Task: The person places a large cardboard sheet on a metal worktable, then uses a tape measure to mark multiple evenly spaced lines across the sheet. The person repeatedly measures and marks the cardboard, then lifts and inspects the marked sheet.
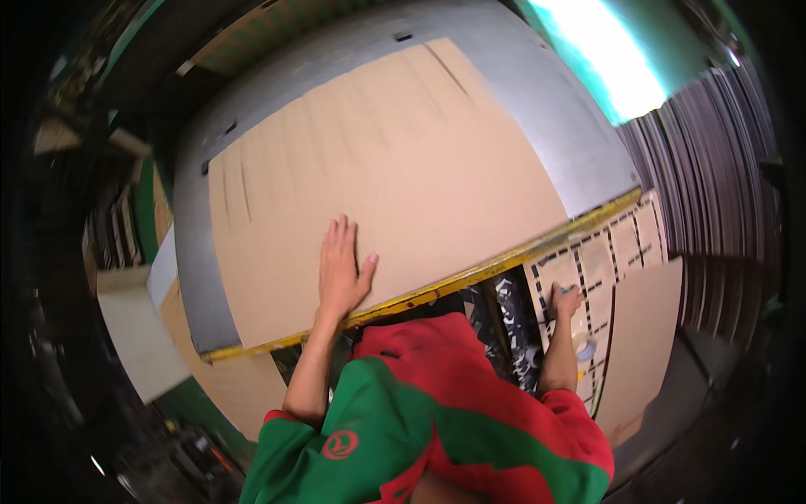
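A large brown cardboard sheet (395, 168) lies on a grey metal plate (537, 126) with a yellow front edge (470, 281). Several slits or creases run in from its far and left sides. My left hand (342, 267) rests flat on the sheet near that edge, fingers spread and holding nothing. Down to the right, my right hand (566, 301) is over a tan board (596, 260) marked with black dashed strips. Its fingers are curled, with a small teal bit showing at them; what it is I cannot make out. A roll of tape (585, 347) lies by my right forearm.
Another brown cardboard piece (646, 336) leans over the tan board. Tall stacks of dark-edged sheets (714, 160) stand at the right. Pale boards (138, 332) sit at the left. Scraps (514, 315) lie below the plate's front edge.
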